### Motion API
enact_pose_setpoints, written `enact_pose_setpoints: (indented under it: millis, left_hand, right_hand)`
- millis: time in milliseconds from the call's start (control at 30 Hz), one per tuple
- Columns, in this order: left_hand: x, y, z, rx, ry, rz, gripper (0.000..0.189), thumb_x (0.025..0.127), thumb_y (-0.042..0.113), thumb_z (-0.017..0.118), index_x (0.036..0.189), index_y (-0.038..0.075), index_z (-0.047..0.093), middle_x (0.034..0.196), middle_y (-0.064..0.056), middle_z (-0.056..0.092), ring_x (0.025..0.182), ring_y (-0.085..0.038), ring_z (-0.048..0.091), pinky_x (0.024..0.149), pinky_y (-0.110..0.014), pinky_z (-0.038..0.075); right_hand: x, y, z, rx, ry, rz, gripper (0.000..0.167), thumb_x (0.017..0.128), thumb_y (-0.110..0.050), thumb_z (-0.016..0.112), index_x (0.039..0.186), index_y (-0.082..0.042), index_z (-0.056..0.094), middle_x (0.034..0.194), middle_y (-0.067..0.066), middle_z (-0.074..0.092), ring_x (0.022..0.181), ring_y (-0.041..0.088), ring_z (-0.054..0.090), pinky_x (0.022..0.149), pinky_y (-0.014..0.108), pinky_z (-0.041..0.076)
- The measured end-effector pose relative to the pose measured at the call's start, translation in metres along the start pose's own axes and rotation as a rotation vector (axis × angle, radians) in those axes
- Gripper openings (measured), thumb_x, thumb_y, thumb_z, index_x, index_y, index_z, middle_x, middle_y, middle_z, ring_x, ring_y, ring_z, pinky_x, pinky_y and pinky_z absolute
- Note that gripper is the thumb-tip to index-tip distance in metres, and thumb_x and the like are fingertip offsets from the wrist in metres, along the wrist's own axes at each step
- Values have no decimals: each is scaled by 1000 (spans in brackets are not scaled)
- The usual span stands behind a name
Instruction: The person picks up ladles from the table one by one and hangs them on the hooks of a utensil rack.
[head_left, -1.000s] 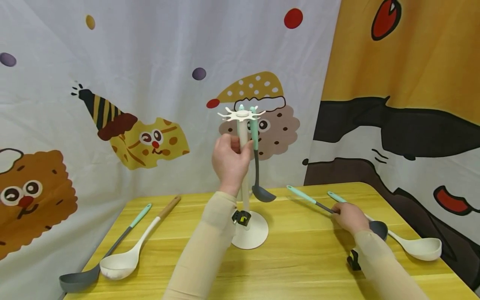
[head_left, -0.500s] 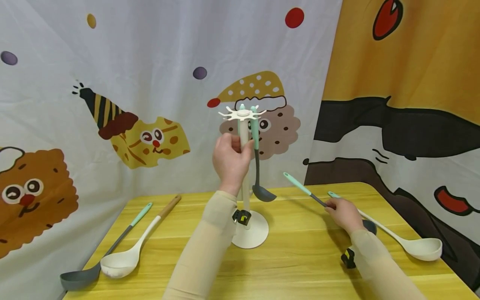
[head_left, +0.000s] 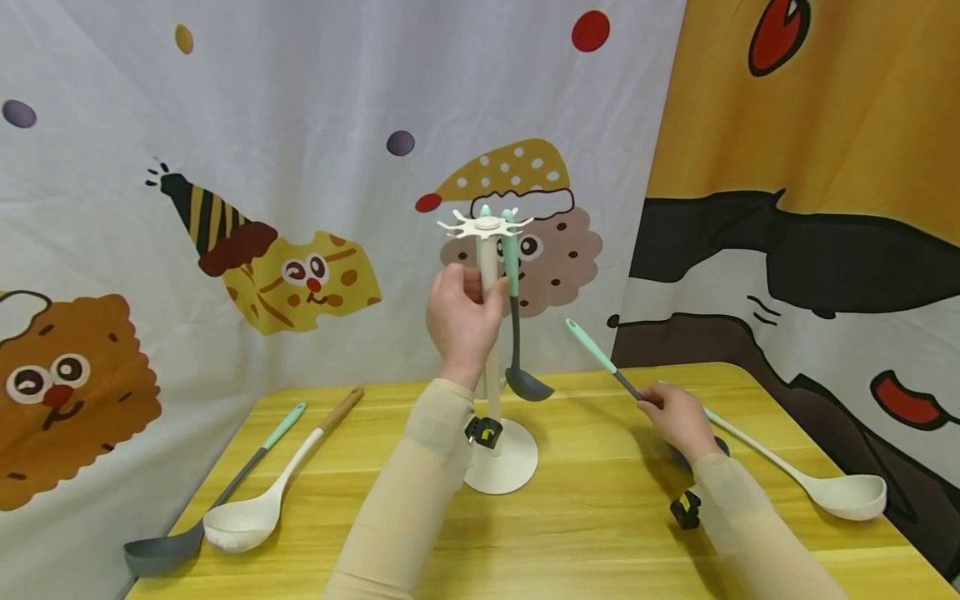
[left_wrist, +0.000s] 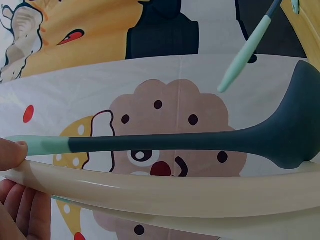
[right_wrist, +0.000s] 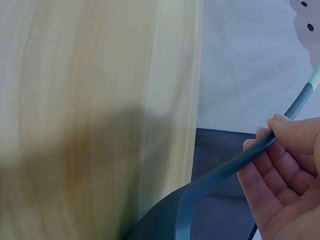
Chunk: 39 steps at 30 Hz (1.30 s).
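My left hand (head_left: 465, 325) grips the pale pole (left_wrist: 165, 190) of a utensil stand with a round white base (head_left: 517, 467). Its thumb lies against the mint handle of a hanging grey ladle (head_left: 529, 385), which dangles from the hooked top (head_left: 487, 225). Behind the pole another mint handle (head_left: 482, 250) hangs; its lower part is mostly hidden. To the right, my right hand (head_left: 678, 417) pinches a second grey ladle (right_wrist: 225, 170) by its dark shaft. That ladle's mint handle (head_left: 592, 346) tilts up toward the stand, and its bowl is partly hidden behind the wrist.
On the wooden table (head_left: 585, 533), a white ladle (head_left: 847, 497) lies at the right, past my right hand. At the left lie a grey ladle (head_left: 161, 554) with a mint handle and a white ladle (head_left: 243, 523) with a wooden handle. A printed curtain (head_left: 322, 100) hangs behind.
My right hand has moved left with the grey ladle, and the ladle's handle end has risen. The left hand stays on the pole.
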<state>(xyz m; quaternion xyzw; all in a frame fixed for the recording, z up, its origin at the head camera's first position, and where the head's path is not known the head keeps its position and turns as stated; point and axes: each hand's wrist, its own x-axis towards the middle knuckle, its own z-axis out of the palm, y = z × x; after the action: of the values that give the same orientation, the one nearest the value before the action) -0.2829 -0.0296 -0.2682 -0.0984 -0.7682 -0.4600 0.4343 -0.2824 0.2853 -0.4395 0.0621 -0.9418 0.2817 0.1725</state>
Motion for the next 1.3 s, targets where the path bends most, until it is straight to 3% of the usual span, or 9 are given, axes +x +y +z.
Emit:
enact_pose_setpoints:
  millis: [500, 1300]
  left_hand:
    - [0, 0, 0, -11, -6, 1, 27, 87, 24, 78, 91, 5, 60, 86, -8, 58, 75, -20, 59, 64, -31, 49]
    - [1, 0, 0, -7, -3, 11, 27, 87, 24, 77, 90, 5, 59, 86, -8, 58, 75, -20, 60, 64, -32, 49]
  right_hand:
    - [7, -21, -3, 94, 42, 48, 26, 98, -13, 62, 116, 5, 66, 107, 22, 67, 99, 41, 63, 83, 54, 51]
    - [15, -62, -16, 209, 222, -75, 17, 95, -10, 67, 109, 1, 70, 100, 15, 67, 94, 33, 64, 83, 49, 55]
